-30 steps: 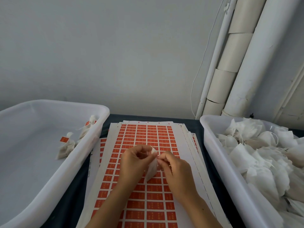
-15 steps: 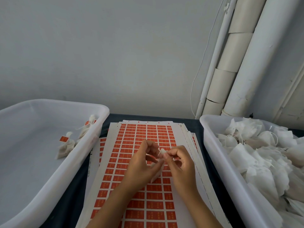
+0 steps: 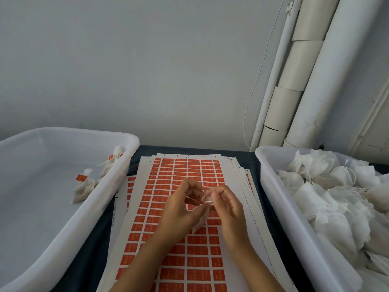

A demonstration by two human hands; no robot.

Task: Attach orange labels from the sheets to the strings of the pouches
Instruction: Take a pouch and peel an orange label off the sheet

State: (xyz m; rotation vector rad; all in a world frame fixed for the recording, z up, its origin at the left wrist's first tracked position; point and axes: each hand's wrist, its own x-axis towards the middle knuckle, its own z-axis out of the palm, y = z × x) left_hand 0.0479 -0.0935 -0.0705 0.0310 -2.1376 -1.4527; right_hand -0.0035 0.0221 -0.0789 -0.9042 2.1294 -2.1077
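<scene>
Left hand (image 3: 179, 209): fingers curled, pinching an orange label (image 3: 192, 200) at its fingertips. Right hand (image 3: 227, 205): fingers curled, pinching the string (image 3: 203, 198) and neck of a white pouch (image 3: 201, 221), which hangs between both palms. Hands meet above the label sheets (image 3: 179, 260), stacked on a dark table (image 3: 99, 234). At 9 o'clock: left bin (image 3: 69, 226), holding two labelled pouches (image 3: 84, 186) against its far right wall. At 3 o'clock: right bin (image 3: 294, 224), heaped with unlabelled pouches (image 3: 336, 199). At 1 o'clock: pipes (image 3: 311, 81) against the wall.
</scene>
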